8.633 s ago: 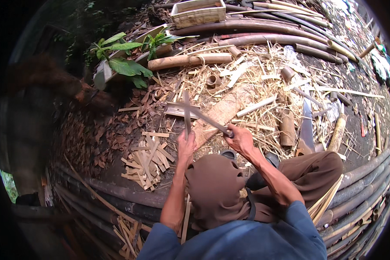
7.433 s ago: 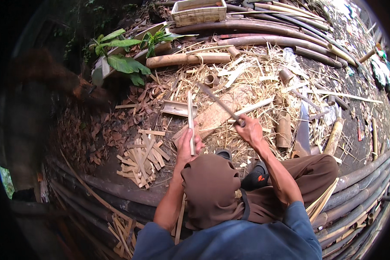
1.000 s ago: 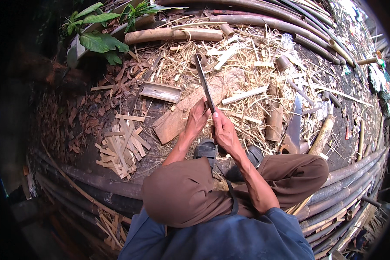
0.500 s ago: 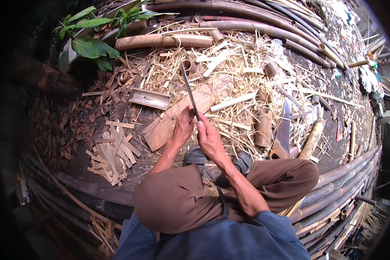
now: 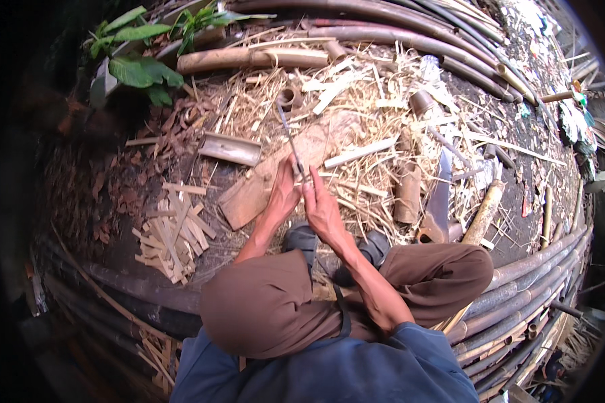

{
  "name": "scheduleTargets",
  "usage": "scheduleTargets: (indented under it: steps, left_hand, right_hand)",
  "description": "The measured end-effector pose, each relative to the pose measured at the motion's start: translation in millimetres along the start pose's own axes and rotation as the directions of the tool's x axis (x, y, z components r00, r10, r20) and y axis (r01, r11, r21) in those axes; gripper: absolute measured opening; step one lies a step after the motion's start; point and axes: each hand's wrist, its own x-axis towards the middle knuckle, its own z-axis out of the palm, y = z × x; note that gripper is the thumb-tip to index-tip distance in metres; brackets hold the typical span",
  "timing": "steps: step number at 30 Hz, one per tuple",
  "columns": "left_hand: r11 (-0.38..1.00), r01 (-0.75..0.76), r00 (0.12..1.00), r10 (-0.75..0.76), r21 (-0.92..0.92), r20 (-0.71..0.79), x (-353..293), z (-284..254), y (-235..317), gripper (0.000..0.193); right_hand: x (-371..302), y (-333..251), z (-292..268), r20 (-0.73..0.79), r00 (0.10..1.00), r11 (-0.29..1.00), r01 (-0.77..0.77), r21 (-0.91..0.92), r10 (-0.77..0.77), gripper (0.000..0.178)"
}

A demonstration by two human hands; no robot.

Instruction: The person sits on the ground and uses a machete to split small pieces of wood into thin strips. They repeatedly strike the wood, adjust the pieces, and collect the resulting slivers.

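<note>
The right hand is closed around the lower end of a knife, its handle mostly hidden by the fingers. The left hand is curled against the base of the blade from the other side; whether it grips the blade or only touches it, I cannot tell. The knife's long, narrow blade points away from the body and slightly left, in front of a broad wooden plank that lies slantwise on the ground. Beyond the blade's tip is a short bamboo ring.

Left of the plank, a halved length of bamboo lies with its hollow side up. Nearer the left edge of the ground is a loose pile of flat, pale strips. A longer pale strip lies by the plank's right edge, among curled shavings. Farther right come an upright-lying brown bamboo tube, then a saw with its handle toward the body, then a yellowish bamboo piece.

Long poles line the far edge of the ground, and a leafy plant stands at its far left corner.
</note>
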Motion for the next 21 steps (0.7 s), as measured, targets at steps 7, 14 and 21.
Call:
scheduleTargets:
  steps: [7, 14, 21]
  left_hand:
    - [0.940, 0.326, 0.918, -0.341, -0.102, -0.204, -11, -27, 20, 0.020]
    - [0.917, 0.395, 0.902, -0.397, -0.048, -0.169, -8, -27, 9, 0.030]
    - [0.865, 0.499, 0.849, -0.499, -0.051, -0.173, 4, -39, 11, 0.031]
  right_hand:
    - [-2, 15, 15, 0.105, 0.994, 0.987, -0.022, -0.159, 0.039, 0.031]
    - [-8, 113, 31, 0.038, 0.985, 0.979, -0.161, -0.122, 0.166, 0.040]
    - [-36, 106, 34, 0.053, 0.988, 0.988, -0.144, -0.057, 0.147, 0.048]
